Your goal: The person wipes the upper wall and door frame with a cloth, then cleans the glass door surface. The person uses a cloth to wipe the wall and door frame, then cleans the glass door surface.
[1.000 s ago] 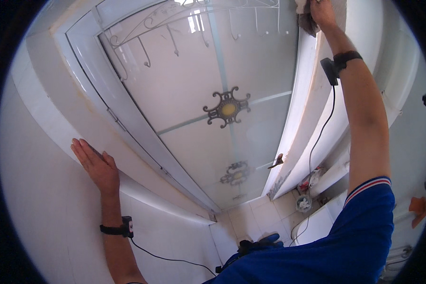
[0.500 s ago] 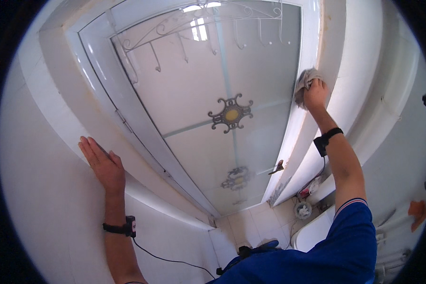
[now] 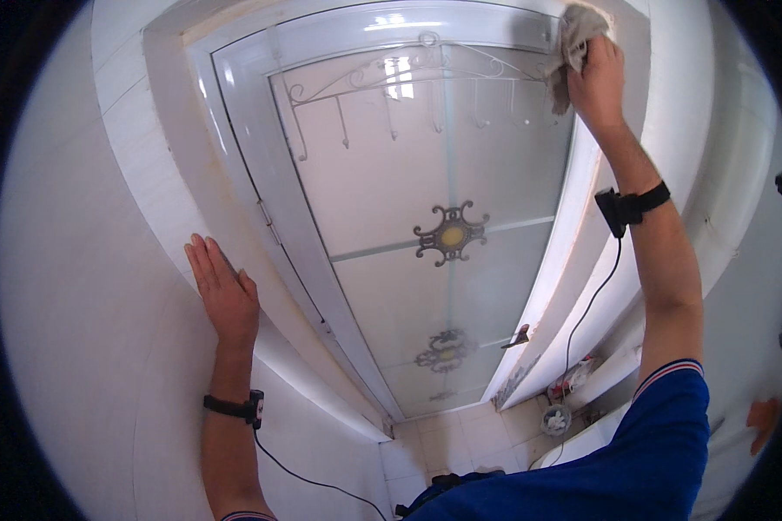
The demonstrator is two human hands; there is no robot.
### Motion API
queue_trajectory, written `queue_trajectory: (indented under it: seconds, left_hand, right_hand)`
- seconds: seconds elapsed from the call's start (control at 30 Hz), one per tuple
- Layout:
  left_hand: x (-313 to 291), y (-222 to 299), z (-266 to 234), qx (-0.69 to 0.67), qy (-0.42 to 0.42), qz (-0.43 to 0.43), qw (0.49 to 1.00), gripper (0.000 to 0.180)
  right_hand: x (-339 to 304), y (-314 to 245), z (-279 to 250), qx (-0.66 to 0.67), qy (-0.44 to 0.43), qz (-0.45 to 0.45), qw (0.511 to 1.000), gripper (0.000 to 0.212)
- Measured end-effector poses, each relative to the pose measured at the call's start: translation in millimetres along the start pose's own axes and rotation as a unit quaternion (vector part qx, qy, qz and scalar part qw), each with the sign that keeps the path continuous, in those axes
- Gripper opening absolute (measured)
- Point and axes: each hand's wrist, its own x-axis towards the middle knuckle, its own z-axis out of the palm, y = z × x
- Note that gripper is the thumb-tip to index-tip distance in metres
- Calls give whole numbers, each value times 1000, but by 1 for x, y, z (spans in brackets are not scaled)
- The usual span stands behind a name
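Note:
A bunched greyish-beige cloth is gripped in my right hand, raised to the upper right corner of the white door frame. The cloth lies against the frame there. My left hand is stretched flat on the white tiled wall left of the doorway, fingers straight and nothing in it. Between my hands stands a door with frosted glass, bearing a dark scroll ornament with a yellow centre. A white metal hook rack hangs across the upper part of the door.
The door handle sticks out low on the right side. Below it, a small bin with white contents stands on the tiled floor. An orange thing is at the far right. Thin black cables run from both wrist straps.
My right hand has moved the cloth up along the right side of the frame to its top corner. The view has shifted, while my left hand stays flat on the wall.

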Motion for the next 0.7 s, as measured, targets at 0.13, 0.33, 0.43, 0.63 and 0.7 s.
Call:
queue_trajectory:
  seconds: [0.13,0.33,0.43,0.63,0.7]
  left_hand:
    - [0,-1,2,0,17,11,1000,78]
    - [0,-1,1,-8,18,9,1000,75]
    - [0,0,2,-6,29,14,999,74]
    - [1,3,2,-20,27,-4,999,74]
    - [2,4,2,-10,35,3,999,74]
  right_hand:
    - [38,-36,24,64,18,-32,997,39]
    - [23,-19,82,-20,11,12,1000,55]
    - [11,-8,96,-42,26,-9,999,60]
    - [6,-22,97,-76,33,-9,997,51]
    - [10,-40,97,-71,50,-51,995,48]
